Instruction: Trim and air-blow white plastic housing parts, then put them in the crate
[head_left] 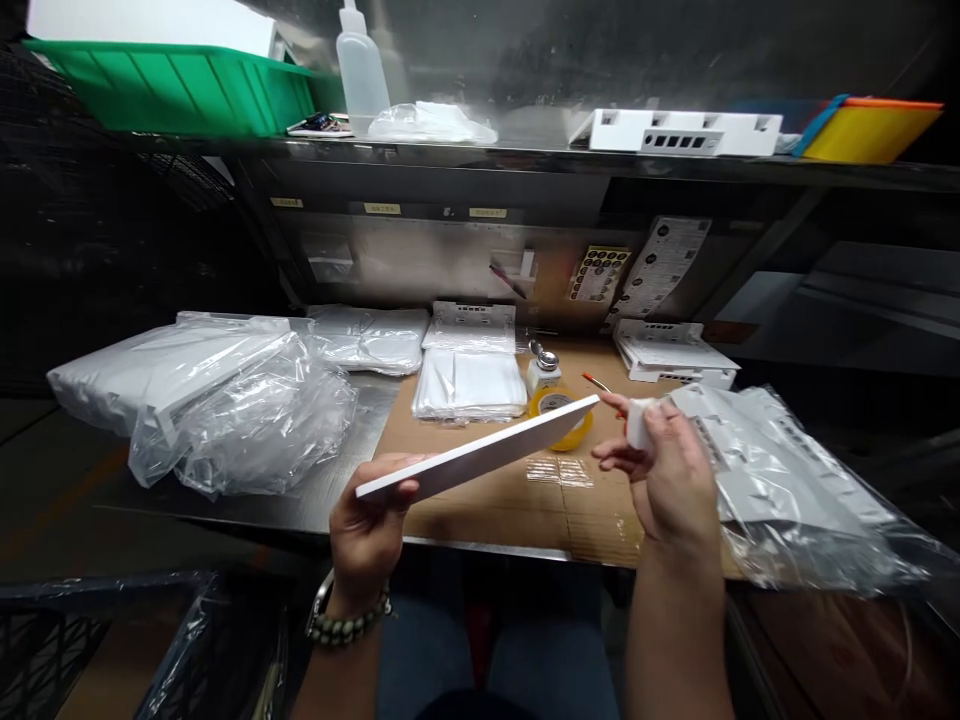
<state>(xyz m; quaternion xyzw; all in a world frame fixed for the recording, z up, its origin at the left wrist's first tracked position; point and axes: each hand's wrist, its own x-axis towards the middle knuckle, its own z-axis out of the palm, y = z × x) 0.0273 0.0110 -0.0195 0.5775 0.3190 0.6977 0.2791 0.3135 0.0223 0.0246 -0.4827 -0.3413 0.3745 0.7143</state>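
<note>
Just below the centre of the frame, the left hand (367, 530) pinched the near corner of a flat white plastic panel (480, 455), tilted edge-on above the cardboard-covered bench (480, 520). The right hand (667, 480) curled round a small white cloth pad (639, 422) by its far end. The panel looked light, stiff and smooth, probably slippery; gripping it by the edges seemed safest.

We see from one head-worn camera, looking forward and down. It sits close over the workbench (465, 500), facing the shelf (525, 160).
</note>
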